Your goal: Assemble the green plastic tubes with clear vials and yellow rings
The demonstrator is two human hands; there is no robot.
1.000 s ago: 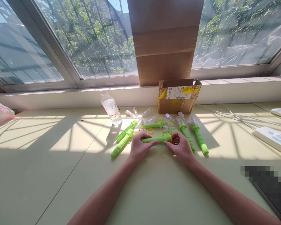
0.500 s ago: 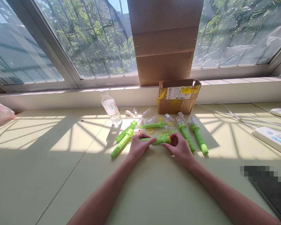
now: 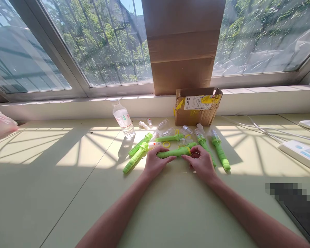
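Note:
A green ribbed plastic tube (image 3: 173, 153) lies level between my two hands, just above or on the table. My left hand (image 3: 156, 161) is closed round its left end. My right hand (image 3: 200, 160) grips the right end with thumb and fingers, where a yellow ring (image 3: 188, 151) sits round the tube. Behind it lie another green tube (image 3: 167, 138), a loose yellow ring (image 3: 166, 144) and several clear ribbed caps (image 3: 167, 132). Two green tubes (image 3: 135, 158) rest left of my left hand. To the right, a green tube with a clear cap (image 3: 220, 153) lies beside a similar one.
A water bottle (image 3: 124, 120) stands behind the left tubes. Small white parts (image 3: 144, 125) lie near it. At the back is an open cardboard box (image 3: 196, 113) against the sill. A power strip (image 3: 301, 153) with cables and a dark pixelated object (image 3: 294, 203) are at right.
My right fingers have shifted slightly at the ringed end of the tube, and my left thumb has moved a little to the right along it. Other things stay in place.

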